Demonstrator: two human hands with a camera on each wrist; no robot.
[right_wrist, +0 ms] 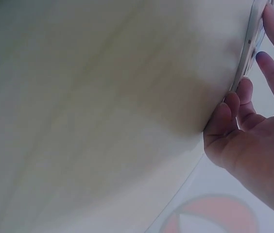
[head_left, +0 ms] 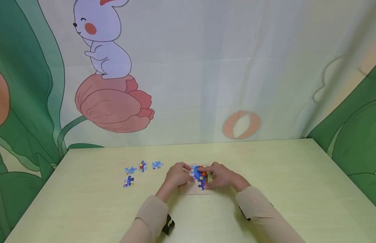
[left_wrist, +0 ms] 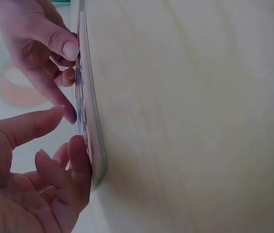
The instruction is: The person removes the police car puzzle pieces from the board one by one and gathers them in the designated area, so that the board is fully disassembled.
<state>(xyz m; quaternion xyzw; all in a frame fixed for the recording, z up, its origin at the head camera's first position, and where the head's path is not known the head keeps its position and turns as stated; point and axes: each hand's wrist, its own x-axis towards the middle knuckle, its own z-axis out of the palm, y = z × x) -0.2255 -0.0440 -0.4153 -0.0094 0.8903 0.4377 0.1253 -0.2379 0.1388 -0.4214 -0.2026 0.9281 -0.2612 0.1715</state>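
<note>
1. From my head feed, the puzzle board (head_left: 188, 190) lies flat on the counter (head_left: 282, 206), between the two hands and slightly right of the middle.
2. The left hand (head_left: 178, 174) is at the board's left side. Its fingers are loosely bent and relaxed, unclenched, with fingertips at the board's edge and beside the joined pieces (head_left: 194, 173).
3. The right hand (head_left: 222, 175) sits at the right side, also relaxed and unclenched. I see its index finger stretched leftward over the far part of the joined pieces, while its thumb is nearer, beside their right edge.
4. The joined pieces, blue with red and yellow details, fill the far and right parts of the board; a bare pale strip shows along its near side.
5. On my left wrist feed the board appears edge-on, thin, with fingers of both hands along its top and edge; I cannot tell exactly how firmly they press.
6. Well left of the left hand I count four loose pieces (head_left: 128, 182), set apart from the board: three in a rough row farther off, one nearer at the left.
7. Beyond the counter's far edge hangs a curtain (head_left: 188, 67) printed with a white rabbit (head_left: 112, 60) on a pink flower (head_left: 110, 108).
</note>
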